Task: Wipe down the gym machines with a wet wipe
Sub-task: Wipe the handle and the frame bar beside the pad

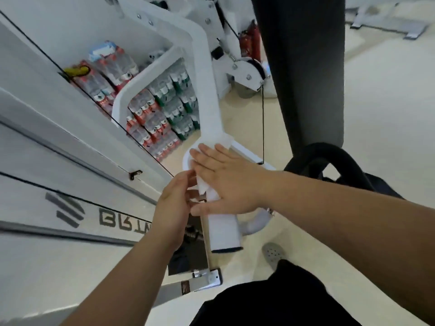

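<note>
Pinch, left hand [173,203]: your curled fingers nip the wipe's near edge; hold it taut.
Cloth, wet wipe [203,184]: draped on the white frame tube [223,229], under your palm.
Press, right hand [227,178]: flat, fingers straight, on the wipe; slide along the tube with even pressure.

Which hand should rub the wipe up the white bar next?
Probably the right hand: its flat fingers press the wet wipe onto the white bar. The left hand only pinches the wipe's edge.
</note>
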`<state>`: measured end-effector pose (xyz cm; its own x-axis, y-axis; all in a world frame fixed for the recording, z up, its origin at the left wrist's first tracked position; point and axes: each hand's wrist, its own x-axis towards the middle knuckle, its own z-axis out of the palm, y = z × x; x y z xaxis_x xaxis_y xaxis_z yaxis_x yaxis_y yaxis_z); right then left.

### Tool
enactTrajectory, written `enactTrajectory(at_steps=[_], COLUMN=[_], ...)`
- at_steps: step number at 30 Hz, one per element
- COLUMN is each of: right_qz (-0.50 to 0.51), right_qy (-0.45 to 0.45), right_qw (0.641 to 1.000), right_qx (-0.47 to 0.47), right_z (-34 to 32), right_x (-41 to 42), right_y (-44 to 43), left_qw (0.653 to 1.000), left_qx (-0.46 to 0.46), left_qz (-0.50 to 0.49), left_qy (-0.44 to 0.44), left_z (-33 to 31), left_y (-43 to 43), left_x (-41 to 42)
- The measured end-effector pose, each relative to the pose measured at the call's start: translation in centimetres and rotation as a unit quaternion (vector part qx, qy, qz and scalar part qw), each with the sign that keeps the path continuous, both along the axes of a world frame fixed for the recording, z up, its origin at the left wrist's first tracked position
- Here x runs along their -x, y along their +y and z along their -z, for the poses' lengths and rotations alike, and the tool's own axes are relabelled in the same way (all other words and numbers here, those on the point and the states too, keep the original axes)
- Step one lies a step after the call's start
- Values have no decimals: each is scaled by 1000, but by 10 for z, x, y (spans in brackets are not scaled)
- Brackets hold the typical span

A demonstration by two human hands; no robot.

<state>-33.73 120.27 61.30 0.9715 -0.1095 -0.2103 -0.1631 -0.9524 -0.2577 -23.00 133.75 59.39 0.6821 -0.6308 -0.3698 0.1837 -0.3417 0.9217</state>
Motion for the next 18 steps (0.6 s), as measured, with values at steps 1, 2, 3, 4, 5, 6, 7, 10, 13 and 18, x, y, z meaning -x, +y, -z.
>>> enactTrajectory(at_steps=[1,2,3,4,5,6,7,10,13,18], right_qz=[-1,5,12,20,27,31,32,5,-14,72], right_qy=[5,7,10,13,15,16,18,34,-6,-117], right_qw=[1000,999,999,998,997,996,996,997,999,974], right_qx=[20,35,48,60,69,76,79,63,-34,-178], right_z=[-2,-4,-5,-6,-6,-6,-5,-2,0,-4], right_x=[-11,-22,-32,-39,-43,-43,-39,-12,12,28], right_y=[-10,-18,-24,-25,-25,-22,-16,6,21,24], left_qw=[1000,1000,999,999,999,999,999,999,996,990], left_qx=[-3,-4,1,4,6,10,7,24,55,99], left_qz=[-6,-18,-34,-42,-42,-42,-40,-41,-53,60], left_qy=[0,-3,7,7,10,6,5,-15,-49,-81], left_z=[2,4,4,11,14,15,15,20,20,2], left_y=[1,4,6,10,15,19,24,33,37,25], left_x=[1,1,2,0,-1,0,0,3,9,29])
